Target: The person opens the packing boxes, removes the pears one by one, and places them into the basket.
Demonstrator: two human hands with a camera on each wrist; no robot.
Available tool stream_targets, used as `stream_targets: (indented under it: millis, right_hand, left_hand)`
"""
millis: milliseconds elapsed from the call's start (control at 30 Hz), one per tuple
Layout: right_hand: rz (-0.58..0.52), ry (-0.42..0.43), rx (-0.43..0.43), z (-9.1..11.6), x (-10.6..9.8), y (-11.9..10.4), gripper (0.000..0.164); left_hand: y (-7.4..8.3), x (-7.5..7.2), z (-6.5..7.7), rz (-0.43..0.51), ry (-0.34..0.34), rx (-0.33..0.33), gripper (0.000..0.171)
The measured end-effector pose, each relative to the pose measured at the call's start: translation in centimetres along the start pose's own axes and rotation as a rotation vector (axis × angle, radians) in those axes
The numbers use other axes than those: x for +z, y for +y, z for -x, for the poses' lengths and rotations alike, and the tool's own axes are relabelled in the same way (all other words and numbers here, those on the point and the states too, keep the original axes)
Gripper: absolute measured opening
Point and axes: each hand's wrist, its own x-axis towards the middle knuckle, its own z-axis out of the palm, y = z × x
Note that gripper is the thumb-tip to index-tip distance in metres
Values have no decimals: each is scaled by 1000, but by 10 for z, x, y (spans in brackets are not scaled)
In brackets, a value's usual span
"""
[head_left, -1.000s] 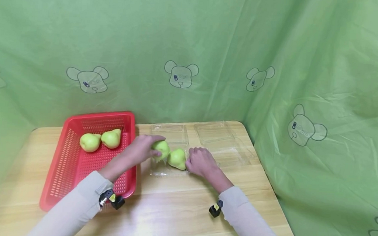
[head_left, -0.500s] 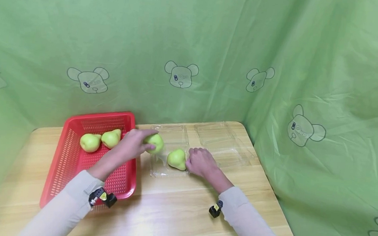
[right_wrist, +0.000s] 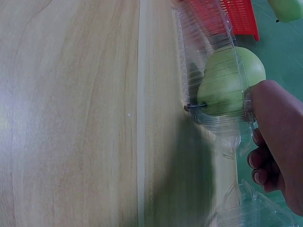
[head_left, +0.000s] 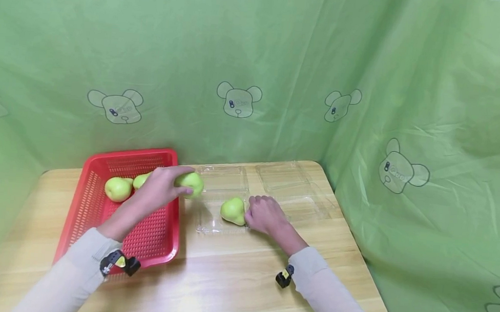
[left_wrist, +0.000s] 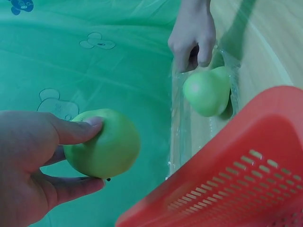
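In the head view, my left hand (head_left: pixel 162 187) holds a green pear (head_left: pixel 193 185) above the right rim of the red basket. Thumb and fingers curl round this pear in the left wrist view, its dark-tipped end pointing down. A second pear (head_left: pixel 233 210) lies inside a clear plastic clamshell box (head_left: pixel 207 223) on the table. My right hand (head_left: pixel 266 214), fingers bent, pinches the right edge of that box beside the pear. The right wrist view shows the box's ridged wall (right_wrist: pixel 222 124) in front of the pear, whose dark stem points toward the wall.
Two more pears, one (head_left: pixel 118 189) in plain sight and one (head_left: pixel 140 180) partly behind my left hand, lie in the red basket (head_left: pixel 148 238). Another clear plastic box (head_left: pixel 285 174) stands open at the back right. Green cloth (head_left: pixel 284 56) hangs round the wooden table (head_left: pixel 231 282).
My left hand has moved left and slightly up with its pear, away from the box toward the basket. The right hand and the pear in the box have stayed in place.
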Motion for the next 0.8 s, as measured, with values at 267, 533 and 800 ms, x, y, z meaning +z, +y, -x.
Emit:
stream_targets:
  millis: [267, 533, 800]
  right_hand:
    - [4, 19, -6, -1, 2, 0, 21]
    - [13, 11, -5, -1, 2, 1, 21]
    - [17, 8, -3, -1, 2, 1, 22]
  left_hand:
    - [-17, -14, 11, 0, 45, -62, 57]
    - [-30, -26, 20, -24, 80, -76, 57]
    - [-45, -37, 31, -49, 58, -141, 59]
